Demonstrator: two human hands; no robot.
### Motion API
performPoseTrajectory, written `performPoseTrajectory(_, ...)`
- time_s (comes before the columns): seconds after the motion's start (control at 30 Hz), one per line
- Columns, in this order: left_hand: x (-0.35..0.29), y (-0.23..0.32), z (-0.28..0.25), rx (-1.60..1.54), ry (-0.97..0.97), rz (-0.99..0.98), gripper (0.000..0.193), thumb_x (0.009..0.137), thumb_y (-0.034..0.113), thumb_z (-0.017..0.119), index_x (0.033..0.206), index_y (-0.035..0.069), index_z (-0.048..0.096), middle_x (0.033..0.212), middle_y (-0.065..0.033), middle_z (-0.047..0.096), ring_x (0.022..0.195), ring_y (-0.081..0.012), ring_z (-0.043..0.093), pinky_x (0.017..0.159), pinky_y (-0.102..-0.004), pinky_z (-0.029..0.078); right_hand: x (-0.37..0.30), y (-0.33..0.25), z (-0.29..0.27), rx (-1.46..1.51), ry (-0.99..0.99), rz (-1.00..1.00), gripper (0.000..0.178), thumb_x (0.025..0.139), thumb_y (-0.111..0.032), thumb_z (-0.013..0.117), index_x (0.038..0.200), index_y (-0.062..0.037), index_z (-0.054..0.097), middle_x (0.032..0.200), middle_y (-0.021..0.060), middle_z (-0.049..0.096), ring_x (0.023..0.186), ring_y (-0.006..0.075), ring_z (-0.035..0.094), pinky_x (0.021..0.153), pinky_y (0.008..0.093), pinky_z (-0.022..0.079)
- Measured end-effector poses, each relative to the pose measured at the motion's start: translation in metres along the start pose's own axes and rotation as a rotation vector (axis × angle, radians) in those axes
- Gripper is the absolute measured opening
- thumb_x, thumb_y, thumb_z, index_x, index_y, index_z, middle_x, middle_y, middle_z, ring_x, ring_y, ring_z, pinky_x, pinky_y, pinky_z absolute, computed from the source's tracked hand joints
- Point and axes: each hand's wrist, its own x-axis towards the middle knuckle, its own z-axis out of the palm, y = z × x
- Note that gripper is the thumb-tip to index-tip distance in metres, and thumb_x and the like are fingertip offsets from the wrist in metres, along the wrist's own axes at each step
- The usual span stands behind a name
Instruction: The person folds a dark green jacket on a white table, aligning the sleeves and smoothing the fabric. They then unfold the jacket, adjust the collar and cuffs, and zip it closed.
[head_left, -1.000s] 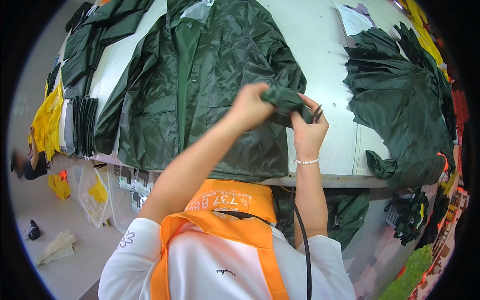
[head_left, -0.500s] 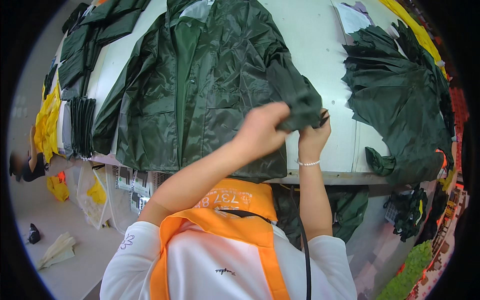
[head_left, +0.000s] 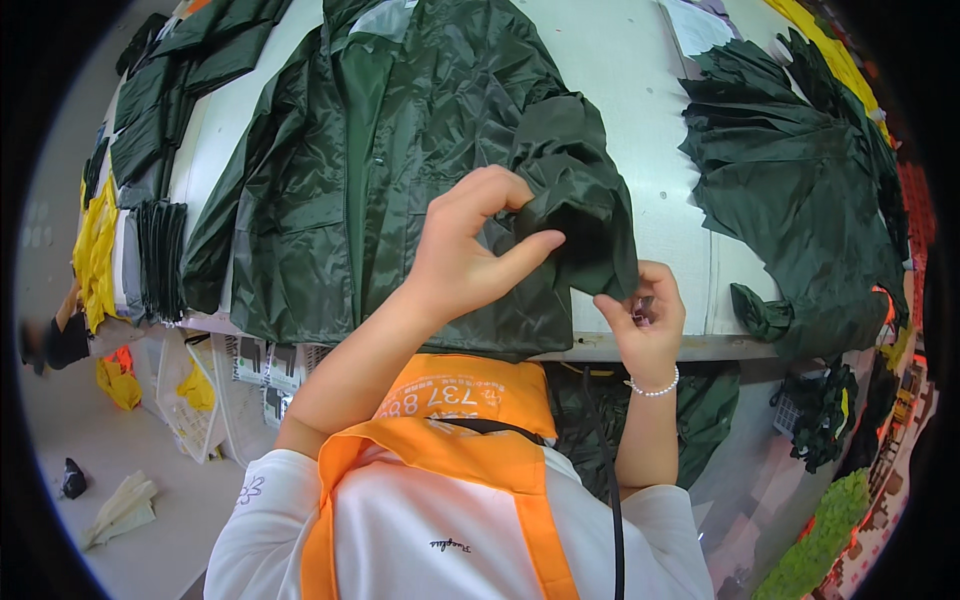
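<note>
Sleeve-folding step in hand: left hand (head_left: 465, 255) pinched shut on dark green jacket sleeve (head_left: 570, 190), lifted over jacket (head_left: 380, 170) on white table (head_left: 620, 60); right hand (head_left: 645, 315) fingers curled together, contents unclear; next, probably laying cuff flat.

White sleeves (head_left: 300, 520), orange vest (head_left: 450, 440), beaded bracelet (head_left: 652, 388)

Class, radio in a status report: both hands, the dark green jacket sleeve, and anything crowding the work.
Left hand pinching sleeve cuff. Right hand gripping the cuff's lower edge. Jacket spread flat on white table. Pile of green fabric lies right, apart.
</note>
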Motion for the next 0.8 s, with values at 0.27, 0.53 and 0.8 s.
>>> performPoseTrajectory(0.27, -0.016, 0.008, 0.005, 0.419, 0.094, 0.127, 0.021, 0.055, -0.008, 0.061, 0.068, 0.004, 0.050, 0.061, -0.0071, 0.048, 0.052, -0.0227, 0.051, 0.047, -0.0288, 0.040, 0.022, 0.009, 0.004, 0.064, 0.713, -0.171, 0.023, 0.079, 0.004, 0.069, 0.080, -0.0059, 0.049, 0.068, -0.0042, 0.048, 0.055, 0.0023, 0.043, 0.048, 0.0157, 0.031)
performPoseTrajectory(0.53, -0.020, 0.015, 0.022, 0.311, 0.065, 0.197, 0.037, 0.048, -0.008, 0.070, 0.082, 0.006, 0.062, 0.079, -0.0065, 0.058, 0.074, -0.0269, 0.057, 0.062, -0.0332, 0.046, -0.001, 0.009, 0.002, -0.102, 0.670, -0.280, 0.015, 0.079, 0.007, 0.064, 0.085, -0.0031, 0.054, 0.063, -0.0008, 0.053, 0.050, 0.0029, 0.046, 0.047, 0.0162, 0.034)
performPoseTrajectory(0.8, -0.015, 0.014, 0.014, 0.377, 0.115, 0.289, 0.031, 0.044, 0.002, 0.077, 0.067, 0.009, 0.056, 0.069, -0.0028, 0.057, 0.062, -0.0220, 0.055, 0.054, -0.0311, 0.040, -0.033, 0.028, -0.014, -0.276, 0.568, -0.298, 0.014, 0.077, 0.009, 0.064, 0.084, -0.0022, 0.058, 0.061, -0.0055, 0.049, 0.053, -0.0002, 0.039, 0.049, 0.0146, 0.029)
